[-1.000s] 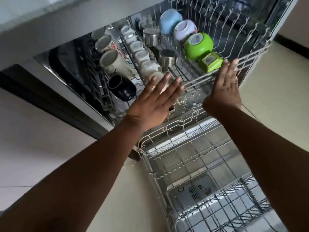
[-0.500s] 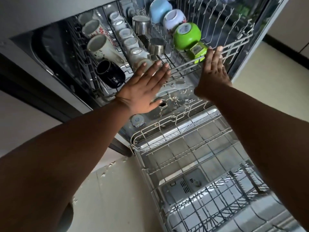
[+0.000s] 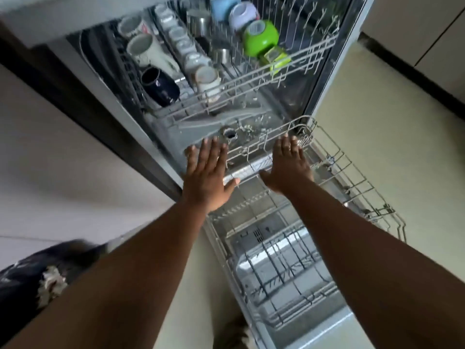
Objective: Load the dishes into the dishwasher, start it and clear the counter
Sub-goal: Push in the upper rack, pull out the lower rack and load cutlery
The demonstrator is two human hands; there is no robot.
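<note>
Single head-worn wide-angle view, tilted steeply forward and down. Close range: both forearms stretch from the bottom edge toward the open stainless dishwasher (image 3: pixel 334 59), its grey wire lower rack (image 3: pixel 352 177) pulled out below, pale floor (image 3: pixel 392 137) alongside.

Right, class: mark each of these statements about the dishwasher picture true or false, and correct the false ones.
1. The upper rack holds mugs and bowls. True.
2. The lower rack is full of plates. False: no dishes show in it.
3. Both hands have straight fingers. True: the left hand and right hand are flat, at the lower rack's front edge.
4. The green bowl sits in the lower rack. False: it is in the upper rack.
5. The dishwasher door is closed. False: it is down, with the lower rack pulled out over it.
</note>
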